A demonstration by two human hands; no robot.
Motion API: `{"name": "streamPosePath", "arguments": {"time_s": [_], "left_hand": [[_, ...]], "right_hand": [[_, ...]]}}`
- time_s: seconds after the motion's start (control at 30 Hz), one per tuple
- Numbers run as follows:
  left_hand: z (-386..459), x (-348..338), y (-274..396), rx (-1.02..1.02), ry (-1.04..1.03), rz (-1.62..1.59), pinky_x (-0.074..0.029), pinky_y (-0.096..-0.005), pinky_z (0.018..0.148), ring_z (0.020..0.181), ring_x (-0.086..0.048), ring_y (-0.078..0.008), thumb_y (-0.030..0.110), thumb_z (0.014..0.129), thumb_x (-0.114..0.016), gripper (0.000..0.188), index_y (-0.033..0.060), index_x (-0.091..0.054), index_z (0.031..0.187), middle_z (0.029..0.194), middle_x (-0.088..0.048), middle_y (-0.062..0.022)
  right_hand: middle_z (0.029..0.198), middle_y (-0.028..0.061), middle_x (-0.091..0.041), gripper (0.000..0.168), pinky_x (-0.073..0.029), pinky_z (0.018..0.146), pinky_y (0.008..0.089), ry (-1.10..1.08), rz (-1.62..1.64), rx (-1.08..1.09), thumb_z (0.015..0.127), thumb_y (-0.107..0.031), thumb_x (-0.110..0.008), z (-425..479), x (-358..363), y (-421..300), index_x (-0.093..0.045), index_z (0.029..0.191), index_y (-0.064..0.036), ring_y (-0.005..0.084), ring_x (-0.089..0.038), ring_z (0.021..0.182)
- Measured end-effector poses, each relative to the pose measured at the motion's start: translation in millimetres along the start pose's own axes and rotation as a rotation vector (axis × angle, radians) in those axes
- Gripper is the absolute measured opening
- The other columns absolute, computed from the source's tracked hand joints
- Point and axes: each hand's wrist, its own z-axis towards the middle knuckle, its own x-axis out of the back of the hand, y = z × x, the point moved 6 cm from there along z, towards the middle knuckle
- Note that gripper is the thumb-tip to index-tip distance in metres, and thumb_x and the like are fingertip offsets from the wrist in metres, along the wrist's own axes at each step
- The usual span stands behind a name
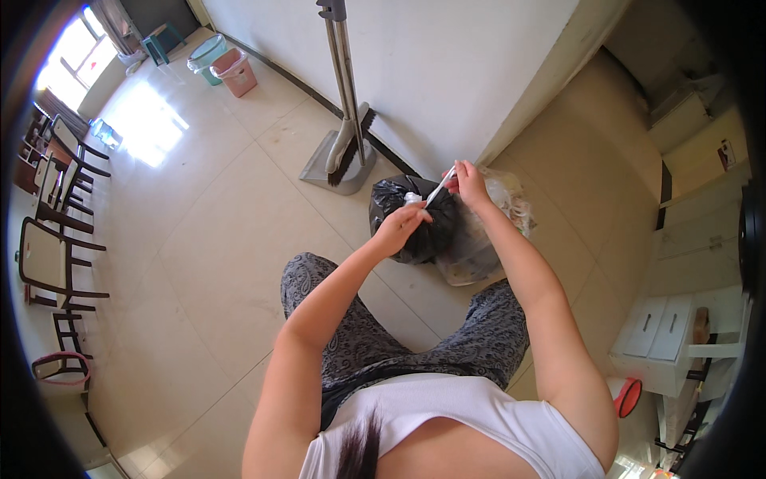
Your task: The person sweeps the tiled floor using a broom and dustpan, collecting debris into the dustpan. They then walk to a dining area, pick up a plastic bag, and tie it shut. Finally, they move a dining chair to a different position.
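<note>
My left hand (404, 224) and my right hand (468, 184) hold a thin white strip (440, 187), perhaps twisted plastic, stretched between them. My left fingers pinch its lower end and my right fingers its upper end. Just below my hands a full black plastic bag (428, 239) sits on the floor, with a bit of white at its gathered top. Touching its right side is a filled clear plastic bag (473, 260), partly hidden by my right hand and forearm.
A dustpan (353, 184) and a broom (344, 143) stand against the white wall behind the bags. Farther back are a pink bin (238, 78) and a green bin (206, 54). Chairs (45, 257) line the left; a white cabinet (652, 326) stands at the right.
</note>
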Motion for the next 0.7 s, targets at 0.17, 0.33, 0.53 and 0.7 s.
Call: {"name": "streamPosePath", "arguments": {"time_s": [0.17, 0.33, 0.53, 0.7], "left_hand": [[25.9, 14.9, -35.0, 0.098, 0.229, -0.066, -0.042, -0.0246, 0.074, 0.080, -0.053, -0.0099, 0.015, 0.090, -0.051, 0.021, -0.0016, -0.055, 0.102, 0.076, -0.054, -0.0009], [35.5, 6.7, -17.3, 0.175, 0.034, 0.523, -0.041, -0.0340, 0.060, 0.064, -0.052, -0.0225, 0.016, 0.081, -0.059, 0.017, 0.0020, -0.061, 0.091, 0.067, -0.055, -0.0099], [33.3, -0.2, -25.8, 0.079, 0.045, 0.227, -0.043, -0.0308, 0.062, 0.065, -0.053, -0.0189, 0.016, 0.085, -0.057, 0.016, 0.0028, -0.064, 0.089, 0.069, -0.057, -0.0077], [28.3, 5.0, -18.7, 0.089, -0.036, 0.012, -0.042, -0.0260, 0.066, 0.070, -0.050, -0.0115, 0.012, 0.088, -0.053, 0.018, 0.0016, -0.063, 0.098, 0.074, -0.058, -0.0017]], "right_hand": [[0.076, 0.0060, -0.060, 0.020, -0.050, 0.059, 0.0238, -0.123, -0.019, 0.233, 0.095, -0.019, -0.038, -37.2, -17.3, -63.1, -0.047, 0.087, -0.003, 0.0110, -0.059, 0.066], [0.081, 0.0071, -0.058, 0.015, -0.048, 0.070, 0.0275, -0.480, -0.385, 0.395, 0.093, -0.012, -0.040, -60.3, -52.7, -92.3, -0.050, 0.093, -0.002, 0.0153, -0.058, 0.071], [0.094, 0.0143, -0.061, 0.036, -0.045, 0.081, 0.0337, -0.408, -0.586, 0.534, 0.083, -0.006, -0.046, -40.2, -46.5, -56.7, -0.047, 0.119, -0.005, 0.0294, -0.059, 0.090], [0.085, 0.0147, -0.062, 0.023, -0.046, 0.073, 0.0368, -0.539, -0.794, 0.456, 0.078, -0.010, -0.052, -51.9, -43.7, -35.6, -0.060, 0.099, -0.005, 0.0306, -0.058, 0.083]]}}
